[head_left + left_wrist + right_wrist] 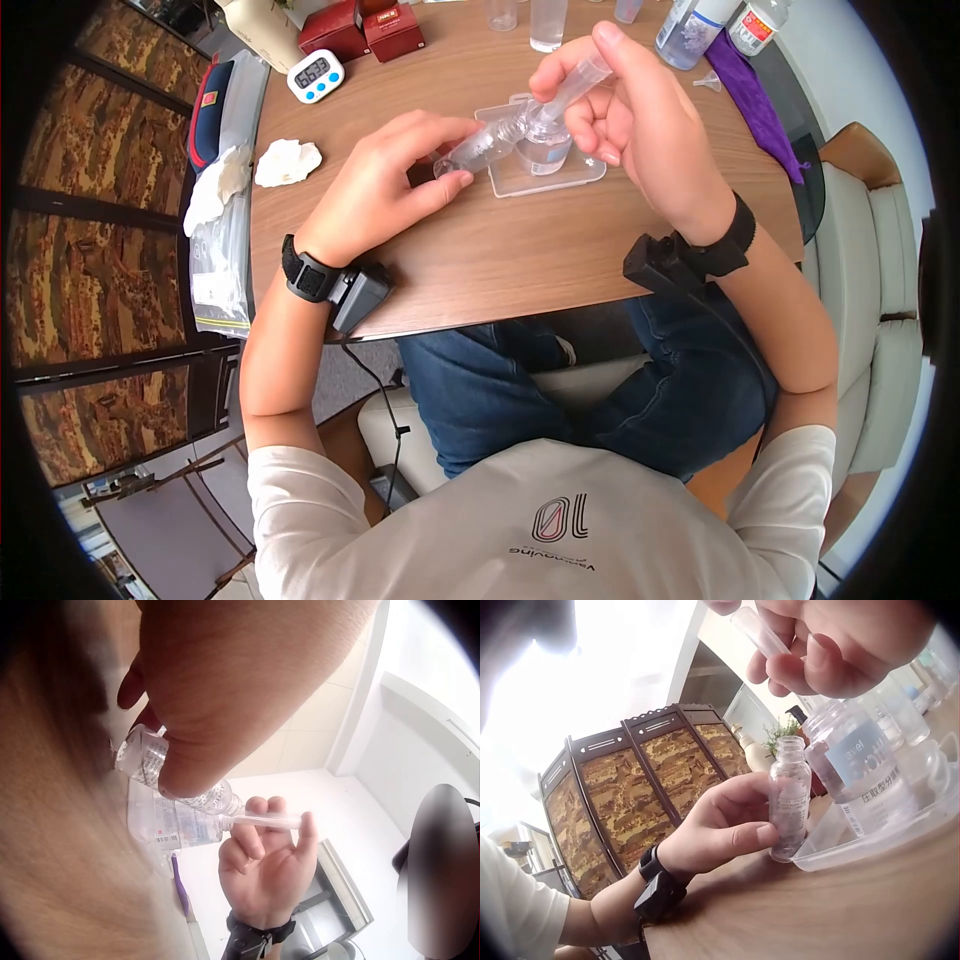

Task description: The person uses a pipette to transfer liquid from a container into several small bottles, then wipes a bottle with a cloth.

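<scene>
My left hand (385, 180) grips a small clear bottle (790, 799) with printed text and an uncapped neck, thumb on one side and fingers on the other. Beside it, a larger clear bottle (862, 776) with a blue label stands in a shallow clear tray (829, 855). Above the larger bottle, my right hand (650, 125) pinches a slim translucent tube (580, 82), thumb at its top end. In the left wrist view the tube (266, 820) reaches down to the larger bottle's mouth; whether its tip is inside, I cannot tell.
A white timer (316, 77), dark red boxes (394, 32) and a crumpled white tissue (287, 163) lie on the left side of the table. Clear cups (547, 25) stand at the back. A small funnel (708, 81), bottles (690, 30) and purple cloth (755, 100) are at right.
</scene>
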Tool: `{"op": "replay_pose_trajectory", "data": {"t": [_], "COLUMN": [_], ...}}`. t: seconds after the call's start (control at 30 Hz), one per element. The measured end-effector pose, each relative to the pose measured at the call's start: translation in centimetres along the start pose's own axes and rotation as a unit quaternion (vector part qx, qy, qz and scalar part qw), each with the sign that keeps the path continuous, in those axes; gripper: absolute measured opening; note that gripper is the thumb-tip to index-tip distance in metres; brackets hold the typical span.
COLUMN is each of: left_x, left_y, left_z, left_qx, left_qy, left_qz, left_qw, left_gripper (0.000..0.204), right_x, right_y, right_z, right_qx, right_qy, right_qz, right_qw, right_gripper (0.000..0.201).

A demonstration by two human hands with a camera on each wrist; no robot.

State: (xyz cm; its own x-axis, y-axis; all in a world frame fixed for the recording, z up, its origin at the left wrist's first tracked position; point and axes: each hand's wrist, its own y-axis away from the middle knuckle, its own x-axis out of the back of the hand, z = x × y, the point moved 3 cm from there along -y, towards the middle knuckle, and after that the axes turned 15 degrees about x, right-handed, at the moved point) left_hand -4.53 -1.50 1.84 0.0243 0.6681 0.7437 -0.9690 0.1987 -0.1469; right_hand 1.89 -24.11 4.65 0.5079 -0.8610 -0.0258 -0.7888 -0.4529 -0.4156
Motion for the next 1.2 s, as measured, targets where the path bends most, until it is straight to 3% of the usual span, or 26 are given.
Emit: {"op": "replay_pose_trajectory", "data": {"t": [0.23, 0.33, 0.4, 0.5, 0.63, 0.7, 0.8, 1.0, 1.2], "left_x": [-0.2, -0.1, 0.2, 0.1, 0.0, -0.1, 0.0, -0.1, 0.1], "left_y": [-0.1, 0.0, 0.0, 0.2, 0.0, 0.0, 0.0, -0.1, 0.0], "left_z": [-0.1, -0.2, 0.0, -0.1, 0.0, -0.1, -0.1, 0.0, 0.1], "left_qx": [-0.015, 0.001, 0.003, -0.001, -0.001, 0.000, 0.006, 0.004, 0.002], "left_qy": [0.010, -0.010, -0.007, -0.001, -0.001, -0.002, -0.008, -0.005, -0.005], "left_qz": [0.016, 0.006, 0.002, 0.000, 0.001, 0.002, 0.000, 0.001, -0.001], "left_qw": [1.000, 1.000, 1.000, 1.000, 1.000, 1.000, 1.000, 1.000, 1.000], "left_gripper": [0.039, 0.038, 0.038, 0.038, 0.039, 0.039, 0.039, 0.039, 0.039], "right_x": [0.8, 1.6, 1.9, 2.4, 1.8, 1.2, 1.6, 0.9, 1.5], "right_y": [0.0, -0.2, -0.2, 0.1, 0.1, 0.1, -0.2, 0.1, 0.0], "right_z": [0.2, -1.5, -4.4, -6.0, -5.1, -4.1, -2.3, -4.3, -3.2], "right_qx": [0.040, 0.104, 0.183, 0.213, 0.225, 0.161, 0.146, 0.110, 0.164], "right_qy": [0.004, -0.012, -0.075, -0.118, -0.135, -0.144, -0.185, -0.168, -0.156], "right_qz": [-0.009, 0.006, 0.110, 0.146, 0.093, 0.100, 0.102, 0.087, 0.103], "right_qw": [0.999, 0.995, 0.974, 0.959, 0.960, 0.971, 0.966, 0.976, 0.969], "right_gripper": [0.044, 0.043, 0.052, 0.048, 0.049, 0.056, 0.065, 0.074, 0.071]}}
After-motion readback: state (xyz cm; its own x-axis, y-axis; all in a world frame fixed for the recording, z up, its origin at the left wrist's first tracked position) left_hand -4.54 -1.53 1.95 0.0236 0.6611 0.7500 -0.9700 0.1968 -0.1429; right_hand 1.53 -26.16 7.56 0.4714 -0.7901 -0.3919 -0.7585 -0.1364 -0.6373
